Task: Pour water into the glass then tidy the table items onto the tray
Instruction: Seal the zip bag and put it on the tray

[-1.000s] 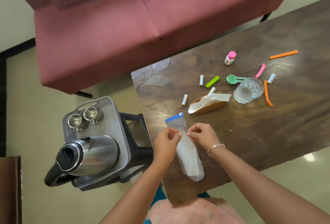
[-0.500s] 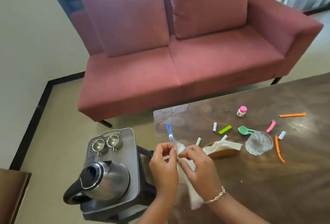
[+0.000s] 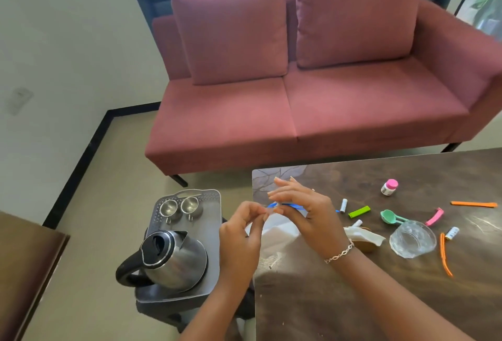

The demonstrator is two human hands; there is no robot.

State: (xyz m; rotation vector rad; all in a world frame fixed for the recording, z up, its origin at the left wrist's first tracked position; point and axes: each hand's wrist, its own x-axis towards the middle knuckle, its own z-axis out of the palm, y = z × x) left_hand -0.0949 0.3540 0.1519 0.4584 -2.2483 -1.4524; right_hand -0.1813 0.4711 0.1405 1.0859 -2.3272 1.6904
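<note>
Both hands hold a clear plastic bag (image 3: 277,232) with a blue clip (image 3: 292,206) above the table's left edge. My left hand (image 3: 241,234) pinches the bag's top edge. My right hand (image 3: 304,213) grips the blue clip, its other fingers spread. A steel kettle (image 3: 168,258) and two small steel cups (image 3: 179,206) stand on the grey tray (image 3: 213,232) left of the table. An empty glass (image 3: 413,239) stands on the brown table (image 3: 380,300) to the right.
Scattered on the table: a wooden scoop under a white bag (image 3: 365,237), a green spoon (image 3: 389,217), a pink-capped bottle (image 3: 389,187), green (image 3: 359,211), pink (image 3: 434,216) and orange clips (image 3: 474,204), and small white tubes. A pink sofa (image 3: 298,96) stands behind.
The head view has tilted up, showing more of the sofa. The bag has been lifted off the table, and my right hand has moved up to its blue clip.
</note>
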